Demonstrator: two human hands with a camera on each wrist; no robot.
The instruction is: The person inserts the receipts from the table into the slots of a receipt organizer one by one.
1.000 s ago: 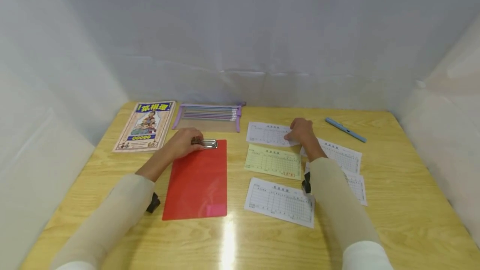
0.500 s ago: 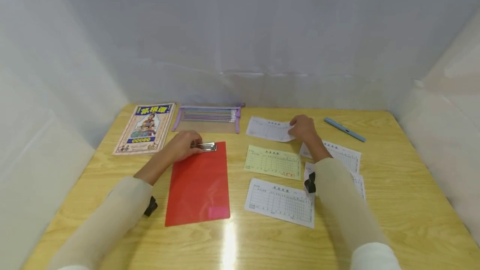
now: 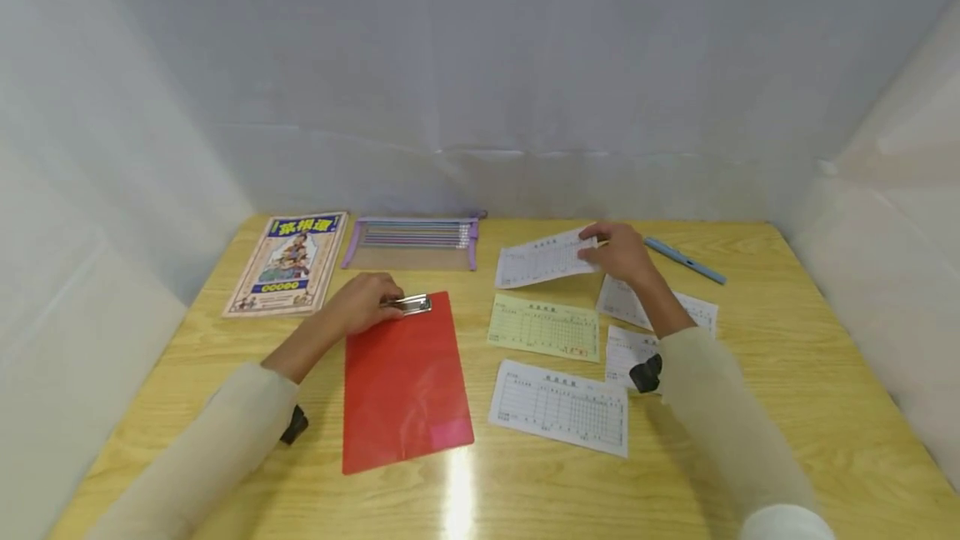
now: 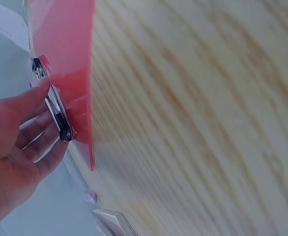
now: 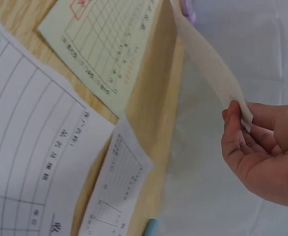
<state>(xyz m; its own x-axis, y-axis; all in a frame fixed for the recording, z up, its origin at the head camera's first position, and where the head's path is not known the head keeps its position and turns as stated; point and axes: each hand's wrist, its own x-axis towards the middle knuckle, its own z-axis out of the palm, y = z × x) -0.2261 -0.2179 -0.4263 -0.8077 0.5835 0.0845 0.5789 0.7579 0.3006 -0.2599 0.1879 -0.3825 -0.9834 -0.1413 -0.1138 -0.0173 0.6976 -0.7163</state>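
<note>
My left hand (image 3: 365, 303) grips the metal clip (image 3: 415, 304) at the top of a red clipboard (image 3: 405, 390). In the left wrist view, the thumb presses one side of the clip (image 4: 57, 104) with fingers on the other side. My right hand (image 3: 621, 255) pinches the right end of a white printed slip (image 3: 536, 261), which is raised at that end. The right wrist view shows this slip (image 5: 212, 66) curving away from thumb and fingertips. Below it lie a pale yellow slip (image 3: 543, 328) and another white slip (image 3: 558, 408).
Two more white slips, one (image 3: 697, 312) above the other (image 3: 622, 353), lie partly under my right forearm. A blue pen (image 3: 686, 261) is behind them. At the back left are an illustrated booklet (image 3: 288, 263) and a purple-edged clear pencil pouch (image 3: 411, 258) on the wooden table (image 3: 390, 507).
My right hand has lifted the right end of the white slip off the table. The clipboard has turned slightly, its lower end swinging right, with my left hand still at the clip.
</note>
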